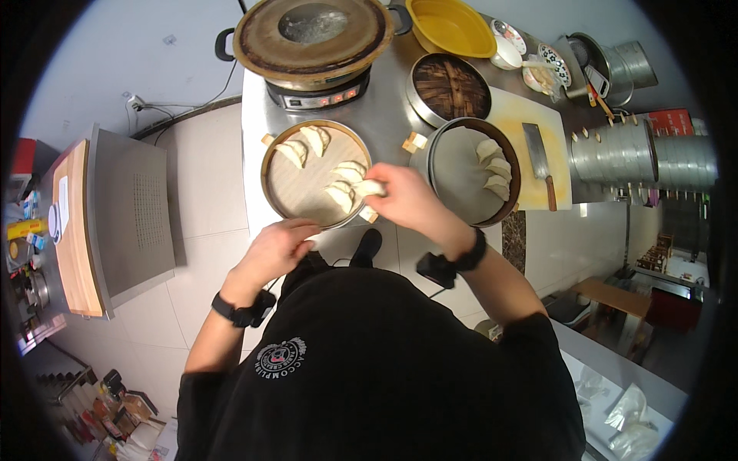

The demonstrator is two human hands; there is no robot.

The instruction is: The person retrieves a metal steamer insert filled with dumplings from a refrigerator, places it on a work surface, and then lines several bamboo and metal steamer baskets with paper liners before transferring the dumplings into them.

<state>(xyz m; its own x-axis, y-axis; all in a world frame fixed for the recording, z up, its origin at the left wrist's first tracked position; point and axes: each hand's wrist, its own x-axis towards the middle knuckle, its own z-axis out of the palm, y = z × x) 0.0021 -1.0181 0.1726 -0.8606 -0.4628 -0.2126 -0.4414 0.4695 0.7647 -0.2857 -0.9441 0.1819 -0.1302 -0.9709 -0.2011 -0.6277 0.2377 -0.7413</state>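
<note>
My right hand [398, 193] grips a pale dumpling [369, 188] between its fingers, over the right rim of the left steamer tray [265, 180]. On that tray's liner lie several dumplings, two at the back left and others close to the held one. My left hand [282, 245] rests its fingertips at the tray's near rim and holds nothing that I can see. The right steamer [515, 190] contains several dumplings [497, 167] in a row along its right side.
Behind the trays stand an electric cooker [317, 95] with a round steaming plate [259, 49], a woven steamer lid [452, 86] and a yellow basin [452, 29]. A cleaver [536, 150] lies on the cutting board [562, 138] at the right, beside stacked metal steamers [614, 152].
</note>
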